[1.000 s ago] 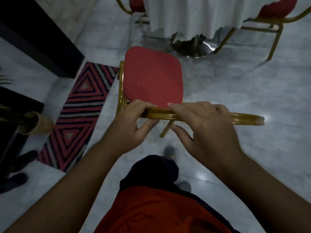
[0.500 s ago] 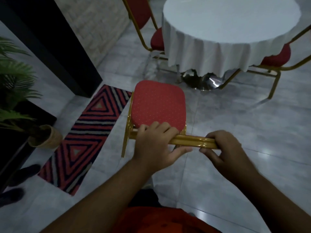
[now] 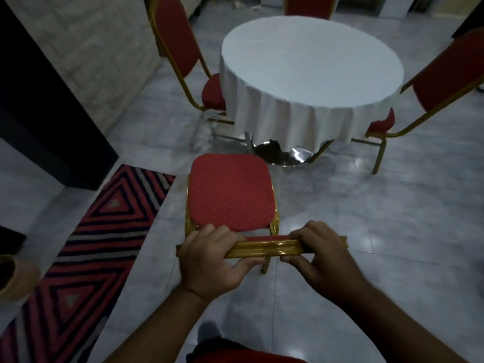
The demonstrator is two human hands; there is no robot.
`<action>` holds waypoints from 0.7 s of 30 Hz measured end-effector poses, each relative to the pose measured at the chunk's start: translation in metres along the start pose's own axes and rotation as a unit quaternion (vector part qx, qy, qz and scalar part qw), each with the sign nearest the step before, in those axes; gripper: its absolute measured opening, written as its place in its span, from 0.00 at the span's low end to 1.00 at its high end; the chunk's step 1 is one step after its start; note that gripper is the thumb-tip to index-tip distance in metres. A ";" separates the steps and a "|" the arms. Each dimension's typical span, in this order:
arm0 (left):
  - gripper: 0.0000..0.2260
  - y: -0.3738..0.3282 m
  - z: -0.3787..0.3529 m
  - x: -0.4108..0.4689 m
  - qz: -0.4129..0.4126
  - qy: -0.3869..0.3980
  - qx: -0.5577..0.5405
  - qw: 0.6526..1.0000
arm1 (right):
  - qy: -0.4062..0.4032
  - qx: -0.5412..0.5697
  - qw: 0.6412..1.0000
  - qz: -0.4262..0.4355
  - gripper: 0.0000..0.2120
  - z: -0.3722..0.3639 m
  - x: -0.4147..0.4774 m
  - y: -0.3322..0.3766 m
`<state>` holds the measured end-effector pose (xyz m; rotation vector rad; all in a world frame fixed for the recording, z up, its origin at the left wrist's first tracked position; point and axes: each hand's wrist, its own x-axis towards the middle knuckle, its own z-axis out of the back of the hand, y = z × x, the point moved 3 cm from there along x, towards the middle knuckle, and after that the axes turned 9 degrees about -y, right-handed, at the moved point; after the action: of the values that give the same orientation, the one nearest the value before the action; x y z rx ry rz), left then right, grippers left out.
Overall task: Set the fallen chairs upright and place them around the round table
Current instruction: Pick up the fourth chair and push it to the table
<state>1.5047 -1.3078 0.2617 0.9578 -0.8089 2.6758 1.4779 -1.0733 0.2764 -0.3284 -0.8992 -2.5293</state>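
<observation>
Open floor (image 3: 327,205) between chair (image 3: 230,195), table (image 3: 309,69)

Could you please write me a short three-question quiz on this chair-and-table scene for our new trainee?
1. True or false: both hands grip the gold top rail of the held chair.
2. How many other red chairs stand at the round table?
3. What lies on the floor to the left of the held chair: A a patterned rug, B a fallen chair, C a box?

Key
1. True: the left hand and right hand both close on the rail.
2. Three.
3. A, the patterned rug.
</observation>
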 end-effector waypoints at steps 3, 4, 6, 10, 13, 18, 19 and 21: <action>0.17 0.015 -0.019 0.025 -0.010 0.017 -0.047 0.999 | -0.012 0.000 0.999 -0.029 0.14 -0.003 0.019 -0.009; 0.17 0.018 -0.026 0.033 -0.014 0.025 -0.060 0.998 | -0.018 0.001 0.999 -0.039 0.14 -0.003 0.024 -0.013; 0.16 0.022 -0.041 0.049 -0.025 0.036 -0.079 0.996 | -0.030 -0.001 0.998 -0.052 0.13 -0.001 0.036 -0.021; 0.16 0.018 -0.077 0.076 -0.045 0.063 -0.112 0.991 | -0.058 -0.019 0.996 -0.071 0.11 0.010 0.051 -0.046; 0.15 0.009 -0.103 0.089 -0.047 0.070 -0.130 0.988 | -0.073 -0.031 0.994 -0.070 0.12 0.020 0.060 -0.072; 0.13 -0.022 -0.148 0.116 -0.054 0.067 -0.130 0.988 | -0.077 -0.037 0.994 -0.073 0.12 0.046 0.079 -0.121; 0.13 -0.025 -0.156 0.120 -0.048 0.066 -0.126 0.989 | -0.074 -0.034 0.994 -0.077 0.12 0.050 0.083 -0.130; 0.15 -0.028 -0.171 0.127 -0.035 0.072 -0.108 0.991 | -0.063 -0.031 0.994 -0.088 0.14 0.053 0.091 -0.147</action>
<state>1.3251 -1.1912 0.2448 0.7201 -0.9895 2.4993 1.3325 -0.9655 0.2699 -0.4503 -0.9346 -2.7281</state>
